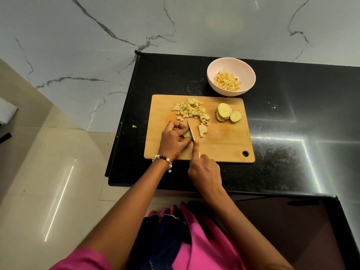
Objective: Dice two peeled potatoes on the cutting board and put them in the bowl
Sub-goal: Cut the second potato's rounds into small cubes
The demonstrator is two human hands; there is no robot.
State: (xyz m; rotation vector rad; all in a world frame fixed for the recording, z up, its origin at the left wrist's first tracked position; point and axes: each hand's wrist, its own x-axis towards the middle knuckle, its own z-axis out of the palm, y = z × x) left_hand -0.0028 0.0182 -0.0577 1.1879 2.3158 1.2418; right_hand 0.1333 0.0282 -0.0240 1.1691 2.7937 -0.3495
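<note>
The pale yellow potato piece (187,134) you are cutting lies near the front left of the rectangular light wooden cutting board (224,145), pinned under the curled fingers of your left hand (174,141). Your right hand (205,172) is wrapped round the handle of the small knife (190,131), with the index finger stretched forward along the spine; the handle itself is mostly hidden in the fist. The dark blade stands edge-down in the potato piece, right against your left fingertips.

Just to the right of the blade lies a short stack of cut potato strips (202,130). Beyond it, towards the far edge of the board, a loose heap of small potato cubes (191,111) spreads out. On the right part of the board, a few round potato slices (228,112) lean on one another, not yet diced.

Behind the board's far right corner, close to it, stands the round pale pink bowl (212,75), holding a small pile of diced potato (227,80) in its bottom.

All of this sits on the glossy black stone counter (292,123). One stray potato bit (134,126) lies on the counter left of the board. A beaded bracelet (163,159) circles your left wrist.
</note>
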